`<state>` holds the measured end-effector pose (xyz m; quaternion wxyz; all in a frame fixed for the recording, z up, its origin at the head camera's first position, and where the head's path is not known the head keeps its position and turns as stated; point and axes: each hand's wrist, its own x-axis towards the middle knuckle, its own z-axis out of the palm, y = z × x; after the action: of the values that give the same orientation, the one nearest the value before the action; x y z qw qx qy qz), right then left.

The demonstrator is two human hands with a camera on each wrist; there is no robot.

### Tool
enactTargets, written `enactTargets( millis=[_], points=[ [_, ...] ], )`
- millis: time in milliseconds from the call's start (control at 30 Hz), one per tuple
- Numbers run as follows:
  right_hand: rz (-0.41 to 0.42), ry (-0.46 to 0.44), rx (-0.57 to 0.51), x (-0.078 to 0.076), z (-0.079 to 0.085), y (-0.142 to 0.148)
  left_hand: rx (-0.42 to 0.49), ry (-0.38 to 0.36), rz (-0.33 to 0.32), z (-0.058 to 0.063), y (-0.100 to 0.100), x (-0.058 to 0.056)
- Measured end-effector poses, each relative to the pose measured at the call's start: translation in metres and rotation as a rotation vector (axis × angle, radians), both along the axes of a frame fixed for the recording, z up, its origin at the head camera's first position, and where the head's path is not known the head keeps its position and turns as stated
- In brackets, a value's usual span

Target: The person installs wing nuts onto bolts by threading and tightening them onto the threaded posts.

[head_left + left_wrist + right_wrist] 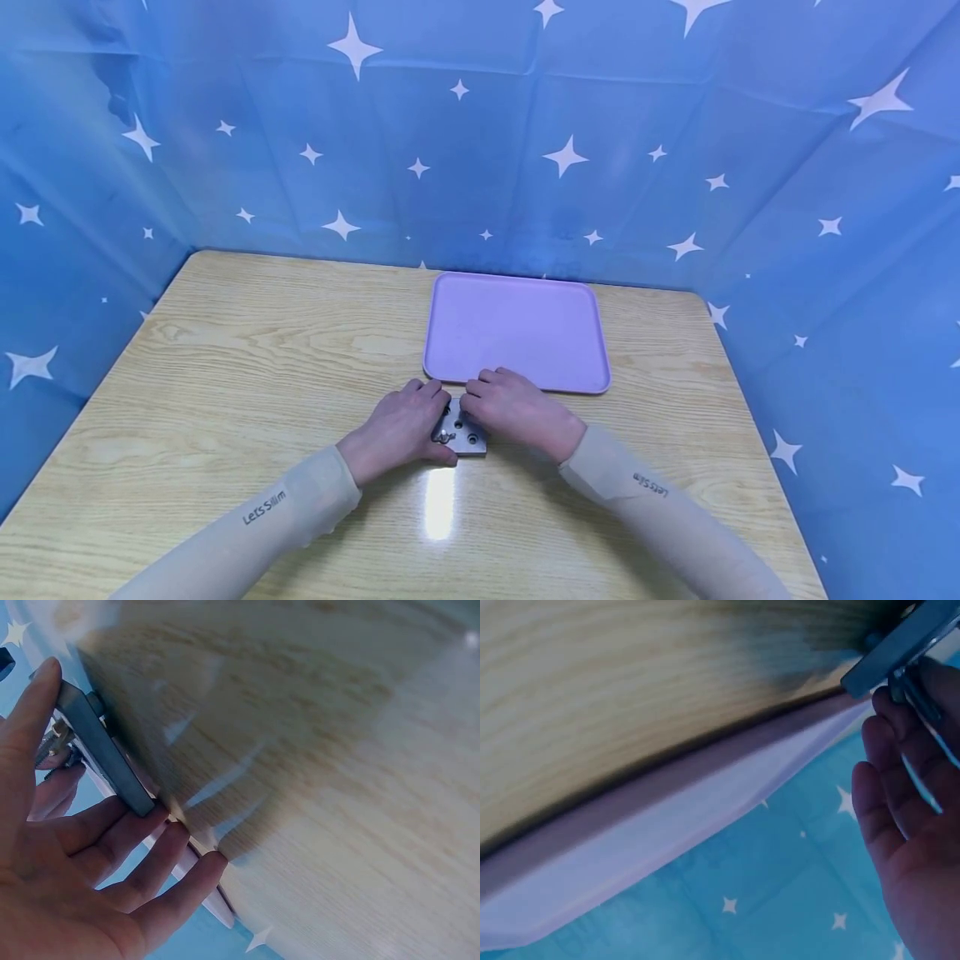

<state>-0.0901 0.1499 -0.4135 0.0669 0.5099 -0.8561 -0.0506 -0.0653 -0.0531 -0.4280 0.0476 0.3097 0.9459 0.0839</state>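
Note:
A small grey metal plate (pixel 471 448) with round holes is between both hands. My left hand (pixel 401 423) holds its left side, the thumb at the near edge and the fingers at the far side. In the left wrist view the plate (pixel 112 754) stands on edge against the fingertips, with round pegs under it. A small shiny metal fitting (pixel 444 437) sits on the plate's face. At the far right corner, the curled fingers of my right hand (pixel 517 410) pinch a slim metal screw (pixel 921 697) by the plate. Its thumb is mostly hidden.
Just beyond the hands lies a purple tray (pixel 517 329) with a raised rim, nothing on it. The wood-grain table (pixel 285 358) extends around it. A blue star-patterned curtain (pixel 480 125) encloses the back and sides.

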Motion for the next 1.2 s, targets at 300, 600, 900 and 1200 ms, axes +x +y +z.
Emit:
enactTargets(
  millis=[300, 600, 900, 1200],
  points=[
    [-0.096, -0.021, -0.065, 0.006, -0.007, -0.006, 0.003, 0.009, 0.005, 0.000, 0.001, 0.001],
    [-0.125, -0.153, -0.085, 0.004, 0.003, 0.004, 0.009, 0.007, -0.001, -0.002, 0.000, 0.001],
    [0.038, -0.150, 0.076, 0.000, 0.013, 0.016, 0.010, 0.018, -0.008, -0.002, 0.000, 0.001],
    [0.054, -0.059, 0.050, -0.004, 0.005, 0.011, 0.011, 0.029, -0.015, -0.002, 0.000, 0.000]
  ],
)
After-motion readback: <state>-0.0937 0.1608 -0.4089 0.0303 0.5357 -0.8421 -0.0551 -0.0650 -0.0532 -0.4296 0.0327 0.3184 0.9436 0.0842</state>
